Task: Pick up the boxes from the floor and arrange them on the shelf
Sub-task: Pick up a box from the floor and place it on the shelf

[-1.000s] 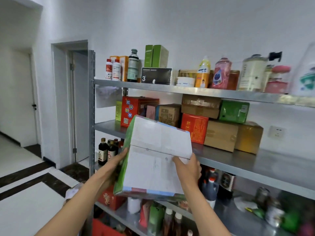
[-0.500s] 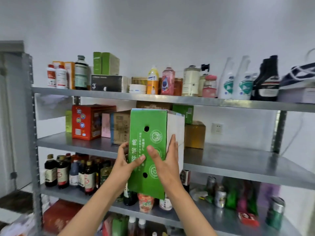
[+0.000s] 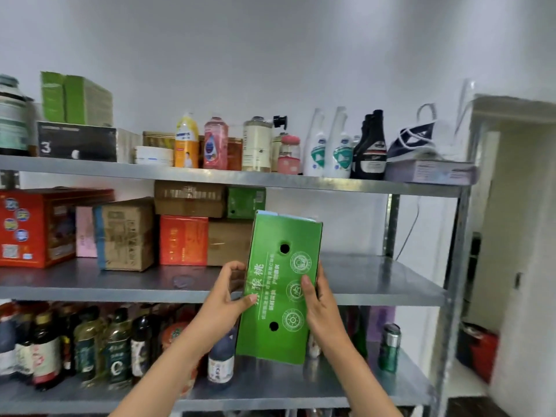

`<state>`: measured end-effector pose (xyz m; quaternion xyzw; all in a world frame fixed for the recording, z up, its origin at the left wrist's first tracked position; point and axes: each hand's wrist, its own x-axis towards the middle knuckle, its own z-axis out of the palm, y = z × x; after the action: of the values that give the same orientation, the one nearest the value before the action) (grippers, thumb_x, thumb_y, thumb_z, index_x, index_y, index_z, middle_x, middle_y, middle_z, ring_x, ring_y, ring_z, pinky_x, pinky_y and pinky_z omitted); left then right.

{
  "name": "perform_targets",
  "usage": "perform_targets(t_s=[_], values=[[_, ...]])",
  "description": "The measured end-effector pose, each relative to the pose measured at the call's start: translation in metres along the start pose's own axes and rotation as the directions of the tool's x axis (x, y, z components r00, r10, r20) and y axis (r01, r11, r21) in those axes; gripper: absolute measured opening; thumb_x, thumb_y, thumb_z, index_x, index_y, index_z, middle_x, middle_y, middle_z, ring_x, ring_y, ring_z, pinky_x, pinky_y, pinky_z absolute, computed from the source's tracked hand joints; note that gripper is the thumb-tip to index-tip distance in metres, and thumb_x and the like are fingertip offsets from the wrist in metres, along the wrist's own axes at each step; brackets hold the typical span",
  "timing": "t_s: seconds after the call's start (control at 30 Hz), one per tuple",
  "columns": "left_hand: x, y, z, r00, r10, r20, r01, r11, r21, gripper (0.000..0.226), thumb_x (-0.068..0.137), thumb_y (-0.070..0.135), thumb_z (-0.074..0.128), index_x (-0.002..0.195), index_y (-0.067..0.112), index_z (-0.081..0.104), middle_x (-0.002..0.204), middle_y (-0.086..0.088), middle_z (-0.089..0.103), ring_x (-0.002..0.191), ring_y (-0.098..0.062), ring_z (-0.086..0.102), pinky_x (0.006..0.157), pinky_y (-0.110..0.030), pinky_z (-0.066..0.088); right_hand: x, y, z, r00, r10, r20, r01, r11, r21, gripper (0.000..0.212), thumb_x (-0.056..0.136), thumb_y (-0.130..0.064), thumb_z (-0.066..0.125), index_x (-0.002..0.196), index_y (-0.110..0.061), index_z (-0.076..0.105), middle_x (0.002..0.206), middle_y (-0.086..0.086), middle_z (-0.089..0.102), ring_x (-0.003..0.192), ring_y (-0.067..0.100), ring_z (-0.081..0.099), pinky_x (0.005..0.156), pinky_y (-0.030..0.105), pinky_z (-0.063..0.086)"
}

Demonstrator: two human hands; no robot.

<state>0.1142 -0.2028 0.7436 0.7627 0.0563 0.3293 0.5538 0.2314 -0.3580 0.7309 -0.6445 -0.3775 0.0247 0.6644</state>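
Note:
I hold a tall green cardboard box (image 3: 279, 275) with white print and two round holes upright in front of the metal shelf unit. My left hand (image 3: 228, 299) grips its left edge, thumb on the front face. My right hand (image 3: 316, 302) grips its right edge. The box hangs in the air across the front edge of the middle shelf (image 3: 376, 278), right of the boxes that stand there. Its lower end reaches down before the bottom shelf.
On the middle shelf stand a red box (image 3: 33, 227), brown cartons (image 3: 126, 236) and a small green box (image 3: 246, 202). The top shelf (image 3: 240, 179) holds bottles and boxes; the lower shelf holds dark bottles (image 3: 90, 344) and a can (image 3: 390, 347). A doorway opens at the right.
The view has swung right along the shelf. The green box has shifted to the right, past the stacked cartons, still held upright in both hands.

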Motion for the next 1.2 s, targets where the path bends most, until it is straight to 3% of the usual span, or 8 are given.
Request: perform_targets(t_s=[0.13, 0.3, 0.4, 0.57, 0.83, 0.97, 1.07, 1.2], values=[[0.018, -0.004, 0.026, 0.999, 0.029, 0.023, -0.030, 0.999, 0.043, 0.049, 0.082, 0.002, 0.071, 0.115, 0.030, 0.048, 0.116, 0.011, 0.062, 0.110, -0.003, 0.058, 0.102, -0.034, 0.045, 0.008, 0.012, -0.030, 0.999, -0.007, -0.044, 0.006, 1.000, -0.010, 0.060, 0.096, -0.048, 0.043, 0.152, -0.036, 0.024, 0.148, -0.017, 0.043, 0.121, -0.011, 0.048, 0.093, 0.008, 0.042], [0.049, 0.009, 0.046, 0.994, 0.098, 0.050, -0.101, 0.993, 0.069, 0.048, 0.080, 0.000, 0.072, 0.112, 0.028, 0.049, 0.113, 0.005, 0.059, 0.109, -0.011, 0.058, 0.094, -0.027, 0.048, 0.031, 0.014, -0.059, 0.996, -0.051, -0.072, 0.054, 0.998, 0.031, 0.060, 0.093, -0.056, 0.048, 0.148, -0.036, 0.033, 0.141, -0.014, 0.052, 0.126, 0.008, 0.054, 0.104, 0.038, 0.047], [0.063, 0.011, 0.058, 0.992, 0.125, 0.025, -0.126, 0.991, 0.051, 0.048, 0.081, -0.005, 0.070, 0.113, 0.023, 0.048, 0.111, 0.004, 0.060, 0.108, -0.009, 0.060, 0.095, -0.024, 0.049, 0.040, 0.017, -0.070, 0.993, -0.096, -0.071, 0.102, 0.990, 0.093, 0.060, 0.094, -0.050, 0.051, 0.149, -0.039, 0.030, 0.141, -0.016, 0.052, 0.122, 0.005, 0.057, 0.098, 0.034, 0.052], [0.088, -0.006, 0.081, 0.994, 0.106, 0.011, -0.107, 0.993, 0.050, 0.047, 0.081, -0.004, 0.069, 0.112, 0.023, 0.046, 0.111, 0.007, 0.061, 0.109, -0.007, 0.061, 0.101, -0.029, 0.048, 0.075, 0.040, -0.091, 0.993, -0.111, -0.051, 0.111, 0.994, 0.008, 0.075, 0.078, -0.078, 0.050, 0.143, -0.062, 0.016, 0.153, -0.027, 0.029, 0.141, 0.009, 0.035, 0.113, 0.050, 0.035], [0.142, -0.047, 0.121, 0.999, -0.002, -0.040, 0.009, 0.986, 0.168, 0.051, 0.080, -0.005, 0.070, 0.105, 0.025, 0.037, 0.098, 0.007, 0.054, 0.088, 0.004, 0.059, 0.087, -0.024, 0.053, 0.131, 0.105, -0.118, 0.999, -0.031, 0.007, 0.031, 0.999, 0.018, 0.077, 0.075, -0.082, 0.049, 0.142, -0.063, 0.016, 0.155, -0.023, 0.027, 0.143, 0.012, 0.032, 0.114, 0.052, 0.032], [0.179, -0.067, 0.139, 0.998, -0.014, -0.060, 0.025, 0.982, 0.185, 0.072, 0.077, 0.007, 0.075, 0.122, 0.047, 0.034, 0.126, 0.009, 0.054, 0.117, -0.009, 0.054, 0.103, -0.039, 0.046, 0.163, 0.123, -0.136, 1.000, 0.006, 0.008, -0.006, 0.999, 0.050, 0.072, 0.079, -0.077, 0.047, 0.144, -0.057, 0.024, 0.149, -0.021, 0.041, 0.135, 0.012, 0.044, 0.110, 0.050, 0.039], [0.204, -0.084, 0.151, 0.997, -0.017, -0.072, 0.031, 0.979, 0.200, 0.063, 0.081, 0.010, 0.073, 0.118, 0.049, 0.039, 0.131, 0.010, 0.053, 0.120, -0.010, 0.053, 0.105, -0.040, 0.044, 0.186, 0.133, -0.143, 0.998, 0.054, 0.014, -0.055, 0.994, 0.098, 0.049, 0.091, -0.054, 0.049, 0.138, -0.040, 0.044, 0.131, -0.015, 0.060, 0.120, 0.009, 0.058, 0.104, 0.044, 0.047], [0.237, -0.099, 0.161, 0.991, -0.061, -0.122, 0.083, 0.978, 0.191, 0.048, 0.083, 0.008, 0.072, 0.106, 0.040, 0.044, 0.120, 0.009, 0.060, 0.115, -0.010, 0.055, 0.105, -0.034, 0.042, 0.215, 0.138, -0.146, 0.997, 0.082, 0.011, -0.083, 0.995, 0.050, 0.033, 0.101, -0.035, 0.043, 0.133, -0.032, 0.048, 0.124, -0.013, 0.063, 0.111, 0.003, 0.060, 0.087, 0.016, 0.050]])
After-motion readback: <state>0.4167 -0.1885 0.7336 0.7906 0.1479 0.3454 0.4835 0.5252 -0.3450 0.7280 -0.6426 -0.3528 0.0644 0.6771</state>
